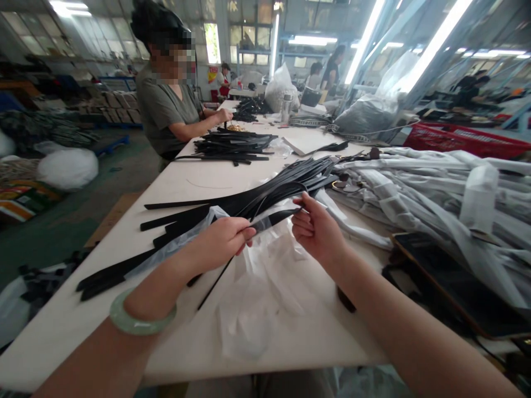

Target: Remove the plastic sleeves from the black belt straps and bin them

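Note:
Between my two hands stretches a black strap (271,220), partly covered by a thin clear plastic sleeve. My left hand (230,237) is closed on its left end, thumb pressed over the fingers. My right hand (311,224) pinches the other end between thumb and fingertips, the remaining fingers curled. A thin black cord loops above my hands and runs down to the table. Just behind them lies a fanned bundle of long black straps (249,193). Crumpled clear plastic sleeves (249,315) lie on the table beneath my hands.
Wrapped white strips (398,182) are heaped at the right, with a dark phone-like device (460,276) in front and a red crate (468,141) behind. Another person (168,99) works at the table's far left, beside more black straps (232,145). Filled plastic bags (367,115) stand farther back.

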{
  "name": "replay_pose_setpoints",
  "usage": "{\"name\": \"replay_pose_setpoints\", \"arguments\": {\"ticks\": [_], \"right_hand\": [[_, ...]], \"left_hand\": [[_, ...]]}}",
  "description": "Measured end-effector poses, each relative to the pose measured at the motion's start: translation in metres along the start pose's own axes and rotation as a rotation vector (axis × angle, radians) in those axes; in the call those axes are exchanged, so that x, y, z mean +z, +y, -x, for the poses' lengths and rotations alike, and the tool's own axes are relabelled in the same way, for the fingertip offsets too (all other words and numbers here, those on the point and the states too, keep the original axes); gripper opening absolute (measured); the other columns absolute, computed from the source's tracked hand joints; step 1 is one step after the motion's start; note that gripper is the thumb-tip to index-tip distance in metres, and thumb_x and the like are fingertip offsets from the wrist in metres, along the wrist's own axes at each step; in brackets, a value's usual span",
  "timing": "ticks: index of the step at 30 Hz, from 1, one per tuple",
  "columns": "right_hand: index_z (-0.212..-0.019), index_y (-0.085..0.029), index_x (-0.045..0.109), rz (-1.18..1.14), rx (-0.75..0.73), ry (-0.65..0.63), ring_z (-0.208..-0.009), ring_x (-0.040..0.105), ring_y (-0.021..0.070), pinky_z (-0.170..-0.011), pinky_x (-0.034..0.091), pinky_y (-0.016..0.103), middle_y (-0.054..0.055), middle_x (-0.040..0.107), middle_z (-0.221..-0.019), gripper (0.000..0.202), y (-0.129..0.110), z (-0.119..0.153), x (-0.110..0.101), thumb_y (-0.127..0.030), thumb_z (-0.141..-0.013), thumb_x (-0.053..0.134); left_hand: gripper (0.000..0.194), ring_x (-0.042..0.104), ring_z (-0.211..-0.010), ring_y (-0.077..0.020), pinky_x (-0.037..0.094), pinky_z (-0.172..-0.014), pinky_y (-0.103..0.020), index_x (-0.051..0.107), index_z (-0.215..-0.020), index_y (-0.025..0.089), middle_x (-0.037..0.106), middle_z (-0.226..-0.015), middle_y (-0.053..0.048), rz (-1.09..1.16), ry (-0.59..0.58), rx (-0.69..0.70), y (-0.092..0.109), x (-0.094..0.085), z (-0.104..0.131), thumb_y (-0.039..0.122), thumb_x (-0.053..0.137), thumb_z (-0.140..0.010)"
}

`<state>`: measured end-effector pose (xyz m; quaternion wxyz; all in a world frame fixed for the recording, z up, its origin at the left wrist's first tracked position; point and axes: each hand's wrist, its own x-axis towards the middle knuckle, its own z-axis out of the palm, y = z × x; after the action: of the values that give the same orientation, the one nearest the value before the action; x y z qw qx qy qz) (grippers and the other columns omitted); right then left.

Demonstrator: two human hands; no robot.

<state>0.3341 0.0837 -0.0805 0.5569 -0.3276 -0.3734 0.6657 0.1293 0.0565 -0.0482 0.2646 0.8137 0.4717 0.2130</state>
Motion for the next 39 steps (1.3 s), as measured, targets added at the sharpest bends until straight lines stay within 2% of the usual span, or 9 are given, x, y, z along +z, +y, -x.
{"name": "replay_pose_setpoints", "arguments": {"ticks": [6,12,17,21,24,29,34,37,39], "right_hand": [[-0.075,-0.019,0.051,0.162,-0.119,-0.121,-0.040,0.037,0.0060,-0.038,0.030,0.018,-0.008,0.045,-0.049,0.028,0.011,0.010,0.012,-0.037,-0.075,0.072],[-0.078,-0.017,0.057,0.246,-0.034,-0.293,-0.049,0.047,0.0083,-0.047,0.040,0.021,-0.004,0.054,-0.058,0.025,0.019,0.016,0.014,-0.038,-0.075,0.071],[-0.069,-0.017,0.067,-0.048,0.061,-0.196,-0.056,0.048,0.0051,-0.049,0.041,0.016,0.000,0.061,-0.077,0.023,0.000,0.010,0.006,-0.033,-0.063,0.082],[-0.075,-0.018,0.073,-0.102,0.078,-0.136,-0.046,0.045,0.0020,-0.042,0.043,0.011,-0.003,0.062,-0.068,0.026,0.000,0.010,0.008,-0.032,-0.058,0.086],[-0.082,-0.016,0.075,-0.091,0.054,-0.083,-0.046,0.049,0.0021,-0.043,0.047,0.009,-0.003,0.062,-0.062,0.026,0.007,0.011,0.010,-0.031,-0.062,0.084],[-0.081,-0.017,0.076,-0.053,0.030,-0.078,-0.050,0.057,0.0058,-0.050,0.054,0.012,-0.002,0.064,-0.061,0.025,0.017,0.016,0.016,-0.031,-0.061,0.085],[-0.076,-0.022,0.076,0.017,-0.092,-0.202,-0.059,0.060,0.0067,-0.054,0.054,0.015,0.000,0.067,-0.083,0.015,0.021,0.024,0.020,-0.025,-0.063,0.083],[-0.074,-0.021,0.076,0.021,-0.089,-0.244,-0.070,0.060,0.0072,-0.058,0.052,0.013,0.000,0.065,-0.095,0.015,0.018,0.023,0.017,-0.023,-0.062,0.084],[-0.076,-0.021,0.075,-0.014,-0.017,-0.222,-0.067,0.060,0.0068,-0.059,0.053,0.012,-0.001,0.067,-0.089,0.018,0.015,0.020,0.014,-0.025,-0.061,0.085]], "left_hand": [[0.028,0.053,-0.061,-0.0179,0.030,-0.056,-0.026,0.048,-0.066,0.022,0.058,-0.065,-0.001,-0.257,0.053,-0.068,-0.001,-0.001,0.004,0.026,0.037,-0.091],[0.025,0.056,-0.064,-0.0206,0.026,-0.056,-0.027,0.053,-0.069,0.021,0.060,-0.067,-0.004,-0.375,0.073,-0.062,0.012,0.009,0.010,0.025,0.040,-0.089],[0.038,0.053,-0.059,-0.0164,0.028,-0.055,-0.025,0.051,-0.061,0.020,0.059,-0.062,0.000,-0.183,-0.061,-0.045,0.007,-0.013,0.013,0.036,0.036,-0.092],[0.036,0.054,-0.064,-0.0168,0.031,-0.056,-0.024,0.052,-0.073,0.019,0.060,-0.071,0.001,-0.202,-0.112,0.004,0.006,-0.028,0.014,0.052,0.048,-0.087],[0.040,0.058,-0.072,-0.0197,0.034,-0.058,-0.025,0.052,-0.088,0.019,0.062,-0.083,-0.002,-0.390,-0.058,0.036,0.009,-0.022,0.012,0.057,0.058,-0.080],[0.046,0.063,-0.075,-0.0236,0.034,-0.056,-0.028,0.055,-0.086,0.018,0.065,-0.079,-0.006,-0.686,0.045,0.015,0.015,0.003,0.008,0.061,0.039,-0.088],[0.047,0.064,-0.078,-0.0236,0.038,-0.060,-0.029,0.060,-0.095,0.019,0.067,-0.083,-0.005,-0.639,0.042,0.082,0.014,0.011,0.009,0.060,0.040,-0.087],[0.047,0.061,-0.076,-0.0216,0.039,-0.061,-0.029,0.063,-0.082,0.017,0.064,-0.081,-0.005,-0.591,0.048,0.107,0.007,0.003,0.007,0.060,0.042,-0.087],[0.047,0.059,-0.078,-0.0208,0.041,-0.066,-0.029,0.063,-0.074,0.017,0.060,-0.083,-0.006,-0.548,0.152,0.157,0.002,-0.002,0.006,0.059,0.045,-0.086]]}}
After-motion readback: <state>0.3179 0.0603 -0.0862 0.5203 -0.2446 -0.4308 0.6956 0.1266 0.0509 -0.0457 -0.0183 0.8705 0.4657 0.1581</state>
